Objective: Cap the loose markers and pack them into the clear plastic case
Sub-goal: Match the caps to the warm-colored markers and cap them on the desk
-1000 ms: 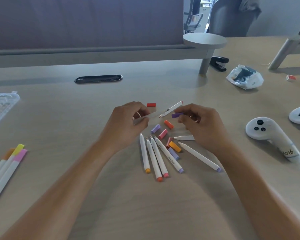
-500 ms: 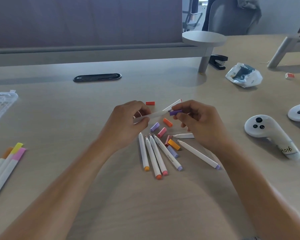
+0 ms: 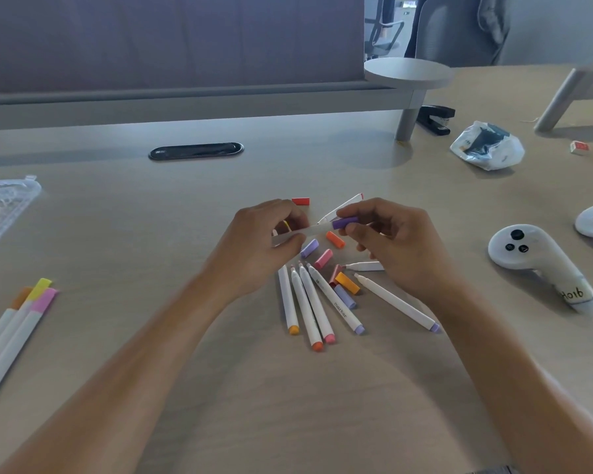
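From where I sit, the desk [image 3: 220,388] is the wide stage, and its size is the first hazard: the clear case [image 3: 4,206] lies far off at nine o'clock, well apart from the work, so every finished marker has a long carry and could be dropped or left behind. Three capped markers [image 3: 11,330] already wait at about eight o'clock, near the edge, where I judge a sweeping forearm could knock them off.

My left hand [image 3: 264,248] pinches the barrel of a white marker [image 3: 308,232], and my right hand [image 3: 391,241] pinches a purple cap [image 3: 344,222] at the marker's tip. The two hands are close together at twelve o'clock of the pile. I cannot tell whether the cap is fully seated. If I push it on at an angle it may jam, or sit loose and fall off later.

Below the hands, the loose markers [image 3: 319,302] fan toward six o'clock with bare tips up, just beside my wrists, so a low wrist could smear ink on skin or desk.

Smallest are the scattered caps [image 3: 322,258], mixed in colour among the barrels. I think a mismatch of cap and end colour is the likeliest slip. The red cap [image 3: 301,201] at twelve o'clock sits apart and could be overlooked.
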Available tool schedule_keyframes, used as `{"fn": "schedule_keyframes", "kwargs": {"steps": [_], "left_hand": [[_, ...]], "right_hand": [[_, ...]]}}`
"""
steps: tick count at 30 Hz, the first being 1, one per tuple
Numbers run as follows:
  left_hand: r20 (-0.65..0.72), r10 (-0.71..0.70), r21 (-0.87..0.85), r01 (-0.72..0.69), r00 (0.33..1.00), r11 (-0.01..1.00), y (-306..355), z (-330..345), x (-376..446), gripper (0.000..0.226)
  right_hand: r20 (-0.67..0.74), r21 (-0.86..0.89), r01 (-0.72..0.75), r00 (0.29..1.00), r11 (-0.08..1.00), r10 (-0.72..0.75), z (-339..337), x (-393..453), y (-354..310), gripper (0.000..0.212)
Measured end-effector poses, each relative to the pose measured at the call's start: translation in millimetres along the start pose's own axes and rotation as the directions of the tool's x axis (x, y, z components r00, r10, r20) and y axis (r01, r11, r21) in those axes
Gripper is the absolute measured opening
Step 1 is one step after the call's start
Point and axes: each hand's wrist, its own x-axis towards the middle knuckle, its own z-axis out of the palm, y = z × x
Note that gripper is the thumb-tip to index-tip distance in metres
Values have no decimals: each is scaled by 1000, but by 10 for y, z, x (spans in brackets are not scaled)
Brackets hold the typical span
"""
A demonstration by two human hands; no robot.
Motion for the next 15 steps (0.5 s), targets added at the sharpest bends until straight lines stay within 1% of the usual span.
{"fn": "schedule_keyframes", "kwargs": {"steps": [5,12,15], "left_hand": [[11,9,-9,-9,1000,1000,65,20,-8,8],[-3,-2,-46,2,1000,999,86,35,-23,12],[4,-10,-47,10,1000,999,94,36,-23,15]], "right_hand": [[-6,-21,12,1000,1000,-12,1,-1,7,29],[-60,-39,25,998,999,-28,14,-9,12,20],[-64,-33,15,998,999,-17,10,-23,12,20]]}}
